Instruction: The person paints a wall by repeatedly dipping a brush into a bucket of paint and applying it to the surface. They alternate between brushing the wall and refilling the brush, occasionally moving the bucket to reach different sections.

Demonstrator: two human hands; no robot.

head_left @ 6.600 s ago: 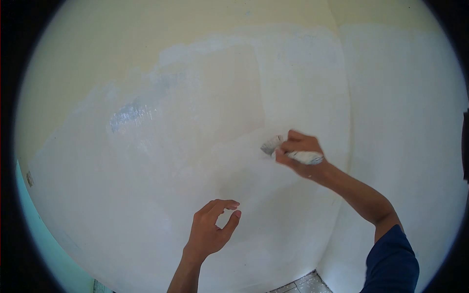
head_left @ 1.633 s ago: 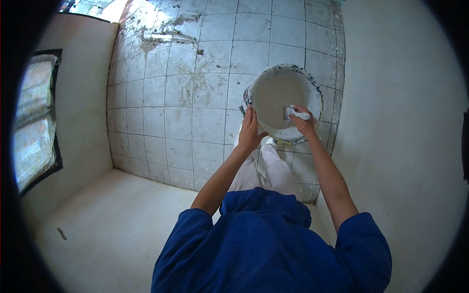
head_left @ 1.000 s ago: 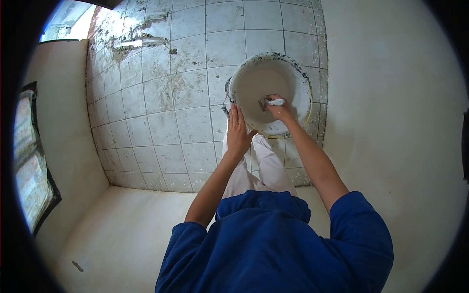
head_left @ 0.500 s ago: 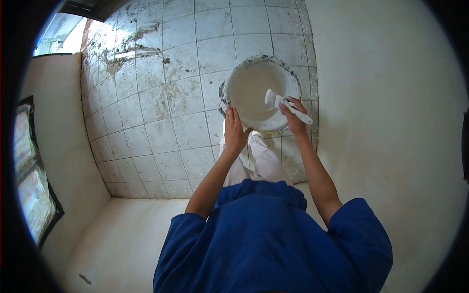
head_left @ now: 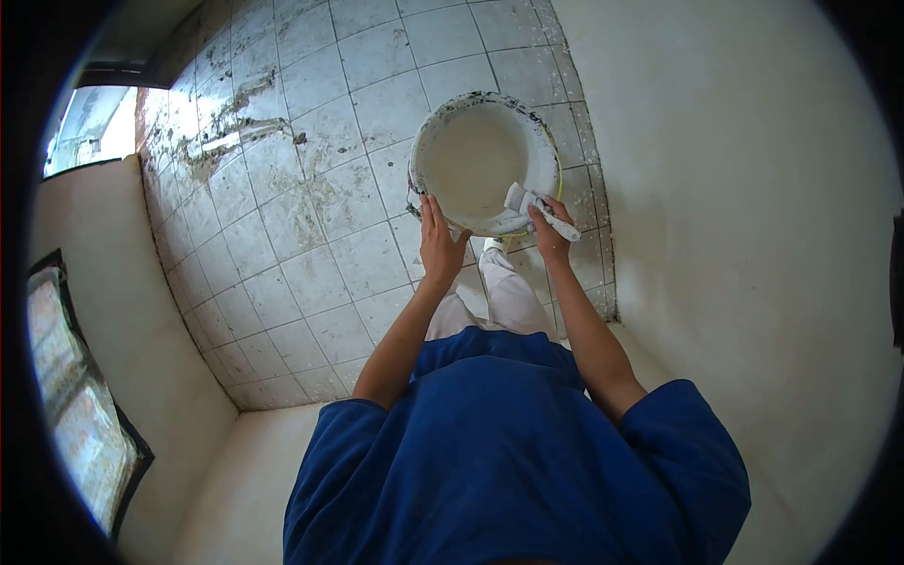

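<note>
A round white bucket [head_left: 544, 162], its rim stained dark in places, stands on the floor in front of my feet. Whitish liquid paint [head_left: 474, 158] fills part of it. My right hand [head_left: 553, 241] grips a paint-spattered paintbrush [head_left: 517, 199] by its handle at the bucket's near right edge. The white bristles point left, over the inside of the bucket. My left hand [head_left: 440, 250] lies against the near left rim, fingers stretched out and thumb apart. Whether its fingertips press on the rim is hard to tell.
Stained, spattered tiles [head_left: 325, 193] cover the floor. A pale wall [head_left: 734, 217] rises close on my right, another wall [head_left: 179, 377] on my left with a dark-framed window [head_left: 85, 395]. A bright opening [head_left: 94, 132] shows at the far left.
My view has turned slightly, so bucket and hands appear a little further left and higher. The paintbrush has come nearer the bucket's near right rim. My left hand stays by the rim.
</note>
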